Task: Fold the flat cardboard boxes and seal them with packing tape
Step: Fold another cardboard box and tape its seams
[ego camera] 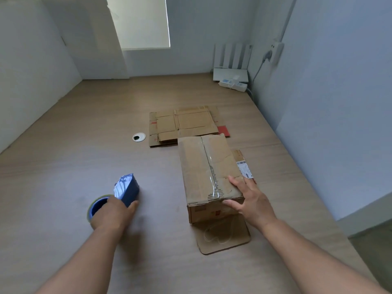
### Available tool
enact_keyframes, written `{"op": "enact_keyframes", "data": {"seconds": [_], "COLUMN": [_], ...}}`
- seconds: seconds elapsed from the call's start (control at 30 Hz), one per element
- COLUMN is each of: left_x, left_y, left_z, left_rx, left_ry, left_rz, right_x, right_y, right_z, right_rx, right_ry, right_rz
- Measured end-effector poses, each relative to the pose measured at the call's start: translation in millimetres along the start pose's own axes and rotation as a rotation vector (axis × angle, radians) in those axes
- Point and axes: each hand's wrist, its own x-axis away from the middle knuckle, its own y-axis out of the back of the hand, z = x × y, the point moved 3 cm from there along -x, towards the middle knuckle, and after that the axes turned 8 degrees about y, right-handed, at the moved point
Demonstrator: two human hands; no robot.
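Left hand [112, 213] curled tight round blue dispenser [127, 188], near left on table [63, 162]. Right hand [250, 200], fingers spread, rests on near right corner of box [203, 166] (seam taped). Flat cardboard [182, 124] lies just beyond.

A single wide-angle camera, worn on the head, looks forward and down across the table [63, 145]. The left hand [110, 215] and right hand [252, 200] lie near the lens. A wall [328, 81] closes the right side.
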Motion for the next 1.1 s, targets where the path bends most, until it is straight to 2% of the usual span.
{"op": "enact_keyframes", "data": {"seconds": [0.1,0.23,0.4,0.5,0.6,0.8,0.93,1.03,1.1], "left_x": [-9,-21,2,29,55,91,104,107,107], "left_y": [7,6,18,39,53,63,64,63,63], "left_z": [-3,0,-29,-46,-56,-66,-73,-76,-78], "left_rx": [-0.021,0.096,0.357,0.53,0.587,0.6,0.589,0.557,0.541], "left_ry": [0.016,-0.022,-0.347,-0.511,-0.659,-0.811,-0.831,-0.836,-0.839], "left_rz": [0.009,0.045,0.116,0.305,0.48,0.564,0.614,0.624,0.627], "right_x": [-1,-1,-2,-2,-3,-3,-3,-7,-11], "right_y": [0,0,1,0,1,7,13,31,47], "right_z": [-2,-2,-3,-4,-3,-1,-1,11,22], "right_rx": [0.0,0.017,0.039,0.045,0.057,0.102,0.083,-0.046,-0.37], "right_ry": [-0.014,-0.01,-0.008,-0.013,-0.019,-0.018,-0.019,0.0,-0.031], "right_rz": [0.02,0.03,0.038,0.054,0.074,0.103,0.172,0.086,-0.011]}}
